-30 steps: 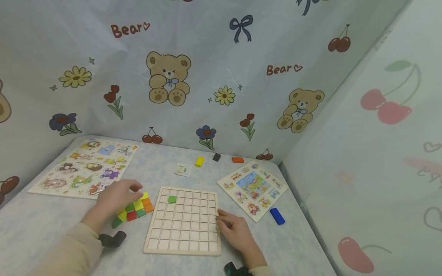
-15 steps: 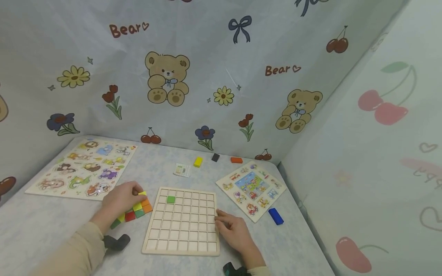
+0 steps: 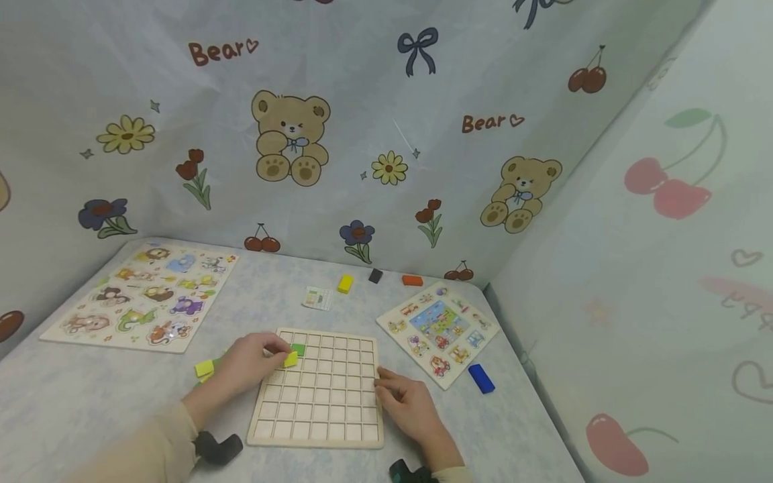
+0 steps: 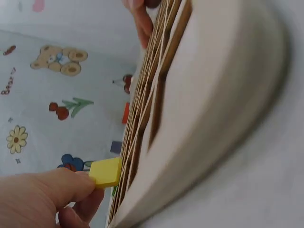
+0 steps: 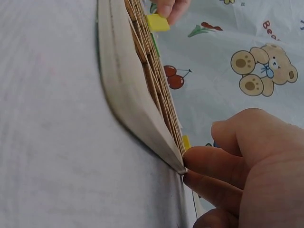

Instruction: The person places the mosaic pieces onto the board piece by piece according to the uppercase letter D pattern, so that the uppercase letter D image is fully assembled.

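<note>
Between the thumb and fingers of my left hand (image 3: 250, 362) is a small yellow square tile (image 3: 291, 359), pinched over the upper left of a wooden grid board (image 3: 315, 443). In the left wrist view the tile (image 4: 105, 172) is tilted, one edge right at the grid ridges. A green tile (image 3: 298, 349) lies in a cell close by. My right hand (image 3: 407, 406) touches the board's right edge with its fingertips, the thumb apart in the right wrist view. Loose tiles (image 3: 204, 368) lie left of the board, mostly hidden behind my left hand and forearm.
An animal puzzle board (image 3: 141, 295) lies at the left, a smaller picture puzzle (image 3: 441, 329) at the right beside a blue block (image 3: 481, 378). Along the back are a paper card (image 3: 317, 298) and yellow (image 3: 345, 284), black (image 3: 376, 276) and orange (image 3: 413, 280) blocks.
My left hand has reached into the loose tiles, taken the yellow tile and carried it right, over the grid board. My right hand stays at the board's edge.
</note>
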Demonstrator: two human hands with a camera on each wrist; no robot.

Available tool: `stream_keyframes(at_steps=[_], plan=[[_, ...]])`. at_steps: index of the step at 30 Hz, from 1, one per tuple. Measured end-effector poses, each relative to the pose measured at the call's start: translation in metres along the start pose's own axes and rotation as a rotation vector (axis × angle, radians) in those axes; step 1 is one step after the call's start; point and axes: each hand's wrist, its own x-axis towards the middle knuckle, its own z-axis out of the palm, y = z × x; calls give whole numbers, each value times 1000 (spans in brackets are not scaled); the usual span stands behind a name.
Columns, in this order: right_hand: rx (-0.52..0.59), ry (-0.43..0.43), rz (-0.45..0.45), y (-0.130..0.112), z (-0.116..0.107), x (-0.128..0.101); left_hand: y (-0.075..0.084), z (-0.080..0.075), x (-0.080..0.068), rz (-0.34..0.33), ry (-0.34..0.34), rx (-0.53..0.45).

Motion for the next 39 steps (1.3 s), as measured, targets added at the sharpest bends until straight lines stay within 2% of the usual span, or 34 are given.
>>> stream_keyframes(at_steps=[3,7,14,19,26,31,36,39], plan=[[6,-1,-2,0,1,1,2,10,0,25,35,28],[3,2,-6,1,1,1,3,14,1,52,67,66],[-5,7,-14,1,0,1,4,15,2,90,37,119],[-9,17,-32,2,1,1,6,15,2,88,12,158],[-92,-26,-49,2,0,1,7,13,-2,77,13,189],[-109,-47,-17,-2,0,1,11,-5,-6,31,51,166],[-103,-39,-15,-3,0,1,2,-42,-4,-48,118,137],[-109,-31,-21,-3,-1,1,-7,-62,-4,-93,123,135]])
